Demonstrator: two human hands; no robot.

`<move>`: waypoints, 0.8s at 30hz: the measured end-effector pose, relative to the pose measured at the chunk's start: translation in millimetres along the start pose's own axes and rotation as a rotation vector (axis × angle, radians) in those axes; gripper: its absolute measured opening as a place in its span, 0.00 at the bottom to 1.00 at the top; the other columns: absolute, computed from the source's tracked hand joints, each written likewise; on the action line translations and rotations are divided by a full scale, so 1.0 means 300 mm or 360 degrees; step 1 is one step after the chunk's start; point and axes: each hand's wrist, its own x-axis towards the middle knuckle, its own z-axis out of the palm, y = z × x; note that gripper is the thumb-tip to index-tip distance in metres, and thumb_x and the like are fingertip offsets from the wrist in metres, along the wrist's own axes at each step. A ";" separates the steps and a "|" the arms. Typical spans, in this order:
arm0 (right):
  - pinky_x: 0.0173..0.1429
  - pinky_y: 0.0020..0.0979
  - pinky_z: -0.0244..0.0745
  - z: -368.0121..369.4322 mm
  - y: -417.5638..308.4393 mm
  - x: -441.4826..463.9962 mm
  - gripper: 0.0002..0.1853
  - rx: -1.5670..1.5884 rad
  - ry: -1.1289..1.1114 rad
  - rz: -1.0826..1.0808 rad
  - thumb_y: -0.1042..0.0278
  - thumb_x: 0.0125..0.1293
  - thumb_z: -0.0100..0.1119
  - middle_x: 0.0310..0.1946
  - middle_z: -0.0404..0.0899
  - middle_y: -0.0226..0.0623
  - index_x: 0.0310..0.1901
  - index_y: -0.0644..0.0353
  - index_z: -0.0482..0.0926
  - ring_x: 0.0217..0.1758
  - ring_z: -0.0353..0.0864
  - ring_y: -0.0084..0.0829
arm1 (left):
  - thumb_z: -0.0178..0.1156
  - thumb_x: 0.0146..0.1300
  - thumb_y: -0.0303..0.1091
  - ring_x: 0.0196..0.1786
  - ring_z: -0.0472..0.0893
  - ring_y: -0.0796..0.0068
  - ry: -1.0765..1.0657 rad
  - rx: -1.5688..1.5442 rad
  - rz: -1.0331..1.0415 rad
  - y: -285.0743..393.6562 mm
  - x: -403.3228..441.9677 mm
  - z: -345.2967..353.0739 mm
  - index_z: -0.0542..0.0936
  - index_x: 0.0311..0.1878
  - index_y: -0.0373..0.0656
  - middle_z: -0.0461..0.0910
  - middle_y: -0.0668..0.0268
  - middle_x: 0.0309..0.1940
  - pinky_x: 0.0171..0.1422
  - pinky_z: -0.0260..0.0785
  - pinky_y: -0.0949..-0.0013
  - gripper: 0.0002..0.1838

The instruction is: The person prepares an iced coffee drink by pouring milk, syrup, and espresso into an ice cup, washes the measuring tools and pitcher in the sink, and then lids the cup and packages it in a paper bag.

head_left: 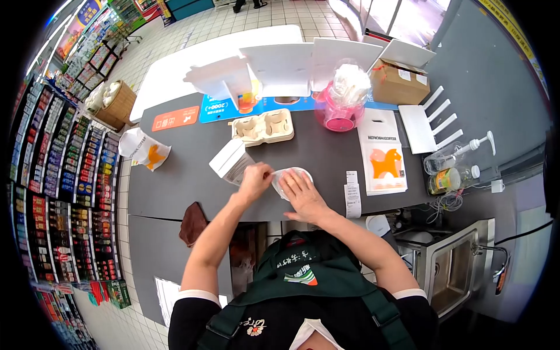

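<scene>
On the dark counter, my right hand [303,192] lies flat with outstretched fingers over a white round lid or cup top [302,173], covering much of it. My left hand [255,182] is closed at the left side of this round thing, thumb and fingers pinched together. What sits in that pinch is too small to make out. Just beyond my left hand, a white carton with printed text [230,160] rests on the counter, tilted in view. Behind both hands is a beige moulded cup carrier [262,127].
A printed receipt [352,195] and flat white bags with an orange animal print [384,154] lie to the right. Near them are a pink pitcher [339,111], a white router [417,129] and a sink [458,271]. A brown cloth [193,224] and crumpled bag [144,149] lie left.
</scene>
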 end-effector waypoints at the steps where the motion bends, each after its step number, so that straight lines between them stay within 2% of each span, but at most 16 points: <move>1: 0.75 0.47 0.42 0.002 0.001 -0.001 0.54 -0.0013 0.0028 -0.0011 0.47 0.44 0.70 0.69 0.52 0.50 0.68 0.67 0.53 0.75 0.47 0.45 | 0.62 0.54 0.24 0.29 0.80 0.72 -0.0028 -0.0232 -0.0367 0.012 -0.046 0.010 0.80 0.32 0.37 0.80 0.62 0.26 0.36 0.72 0.71 0.03; 2: 0.75 0.47 0.42 0.000 -0.001 -0.002 0.54 -0.0006 0.0024 -0.0018 0.47 0.44 0.70 0.69 0.52 0.50 0.68 0.67 0.53 0.75 0.47 0.45 | 0.62 0.54 0.24 0.29 0.80 0.72 -0.0026 -0.0231 -0.0377 -0.001 -0.090 0.040 0.80 0.32 0.37 0.80 0.62 0.26 0.36 0.72 0.71 0.03; 4: 0.75 0.47 0.43 -0.009 -0.003 -0.001 0.54 -0.0008 0.0054 -0.0014 0.47 0.43 0.71 0.69 0.51 0.50 0.68 0.66 0.53 0.75 0.47 0.45 | 0.62 0.58 0.25 0.30 0.78 0.79 0.0151 -0.1044 -0.0847 -0.046 -0.151 0.109 0.79 0.35 0.37 0.80 0.67 0.27 0.36 0.70 0.75 0.03; 5: 0.75 0.47 0.43 -0.002 -0.001 -0.003 0.55 0.0011 0.0078 -0.0016 0.47 0.43 0.71 0.69 0.51 0.50 0.68 0.66 0.54 0.75 0.46 0.46 | 0.61 0.60 0.27 0.30 0.76 0.81 0.0173 -0.1343 -0.0976 0.002 -0.158 0.098 0.79 0.37 0.37 0.79 0.70 0.27 0.35 0.69 0.78 0.04; 6: 0.75 0.47 0.43 0.004 0.000 -0.004 0.55 0.0011 0.0071 -0.0022 0.47 0.43 0.71 0.69 0.51 0.50 0.68 0.66 0.54 0.75 0.46 0.46 | 0.61 0.60 0.27 0.30 0.76 0.81 0.0179 -0.1348 -0.0980 0.014 -0.164 0.099 0.79 0.37 0.37 0.79 0.70 0.27 0.35 0.69 0.78 0.04; 8: 0.75 0.47 0.43 0.007 0.005 -0.006 0.55 0.0057 0.0116 -0.0033 0.48 0.42 0.71 0.69 0.51 0.50 0.68 0.67 0.53 0.75 0.47 0.46 | 0.60 0.60 0.28 0.29 0.75 0.83 0.0190 -0.1967 -0.1355 0.040 -0.159 0.095 0.78 0.36 0.38 0.79 0.70 0.28 0.34 0.67 0.79 0.04; 9: 0.75 0.47 0.43 0.004 0.006 -0.006 0.55 0.0052 0.0112 -0.0040 0.48 0.42 0.71 0.69 0.51 0.50 0.68 0.67 0.53 0.75 0.47 0.46 | 0.60 0.60 0.28 0.29 0.75 0.83 0.0197 -0.1974 -0.1352 0.057 -0.150 0.085 0.78 0.36 0.38 0.79 0.70 0.28 0.34 0.67 0.79 0.04; 11: 0.75 0.48 0.44 0.002 0.005 -0.005 0.54 0.0009 0.0089 -0.0059 0.50 0.43 0.71 0.69 0.51 0.50 0.67 0.67 0.54 0.74 0.48 0.46 | 0.60 0.60 0.30 0.27 0.74 0.83 0.0206 -0.1523 -0.1103 0.085 -0.111 0.059 0.79 0.35 0.37 0.78 0.70 0.25 0.31 0.66 0.79 0.05; 12: 0.75 0.48 0.44 0.005 0.006 -0.005 0.54 0.0006 0.0089 -0.0059 0.50 0.43 0.71 0.69 0.51 0.50 0.67 0.67 0.54 0.74 0.48 0.46 | 0.60 0.60 0.30 0.27 0.74 0.83 0.0206 -0.1525 -0.1101 0.085 -0.087 0.064 0.79 0.35 0.37 0.78 0.70 0.25 0.31 0.66 0.79 0.05; 14: 0.74 0.47 0.45 0.019 0.012 -0.006 0.51 0.0064 0.0171 -0.0056 0.53 0.44 0.71 0.69 0.52 0.51 0.66 0.68 0.57 0.74 0.48 0.46 | 0.61 0.56 0.31 0.28 0.78 0.80 0.0263 -0.0873 -0.0869 0.088 -0.027 0.081 0.81 0.32 0.36 0.80 0.66 0.22 0.33 0.70 0.74 0.07; 15: 0.74 0.47 0.45 0.022 0.018 -0.003 0.51 0.0057 0.0177 -0.0055 0.53 0.44 0.71 0.69 0.52 0.51 0.66 0.68 0.57 0.74 0.48 0.46 | 0.63 0.51 0.32 0.27 0.80 0.74 0.0271 -0.0663 -0.0871 0.107 0.009 0.075 0.83 0.30 0.38 0.80 0.63 0.21 0.34 0.72 0.70 0.07; 16: 0.74 0.47 0.46 0.025 0.017 -0.006 0.49 0.0061 0.0210 -0.0071 0.54 0.44 0.71 0.68 0.54 0.51 0.65 0.68 0.59 0.74 0.49 0.46 | 0.63 0.51 0.32 0.27 0.80 0.74 0.0270 -0.0664 -0.0870 0.110 0.045 0.077 0.83 0.30 0.38 0.80 0.63 0.21 0.34 0.72 0.70 0.07; 18: 0.74 0.47 0.46 0.040 0.023 -0.009 0.47 0.0062 0.0245 -0.0087 0.55 0.44 0.70 0.67 0.55 0.52 0.64 0.69 0.61 0.73 0.50 0.46 | 0.63 0.50 0.34 0.28 0.82 0.67 0.0175 -0.0313 -0.0751 0.120 0.115 0.079 0.84 0.30 0.40 0.82 0.61 0.23 0.36 0.73 0.66 0.08; 19: 0.74 0.47 0.46 0.052 0.031 -0.009 0.45 0.0101 0.0257 -0.0094 0.55 0.44 0.70 0.66 0.57 0.52 0.62 0.69 0.63 0.72 0.51 0.47 | 0.63 0.51 0.32 0.25 0.80 0.73 0.0097 -0.0347 -0.0676 0.135 0.137 0.080 0.83 0.31 0.35 0.82 0.60 0.23 0.33 0.72 0.69 0.09; 22: 0.74 0.47 0.47 0.047 0.034 -0.011 0.42 0.0122 0.0297 -0.0104 0.54 0.44 0.69 0.63 0.60 0.54 0.60 0.69 0.65 0.70 0.55 0.48 | 0.62 0.47 0.29 0.29 0.80 0.61 -0.0099 -0.0050 0.0072 0.207 0.150 0.073 0.81 0.28 0.36 0.79 0.59 0.24 0.35 0.72 0.63 0.06; 24: 0.73 0.47 0.48 0.060 0.034 -0.018 0.41 0.0109 0.0326 -0.0103 0.54 0.44 0.69 0.61 0.62 0.54 0.59 0.69 0.66 0.69 0.57 0.48 | 0.62 0.47 0.29 0.29 0.79 0.58 -0.0144 0.0050 0.0144 0.248 0.108 0.039 0.79 0.26 0.37 0.77 0.59 0.24 0.35 0.70 0.61 0.05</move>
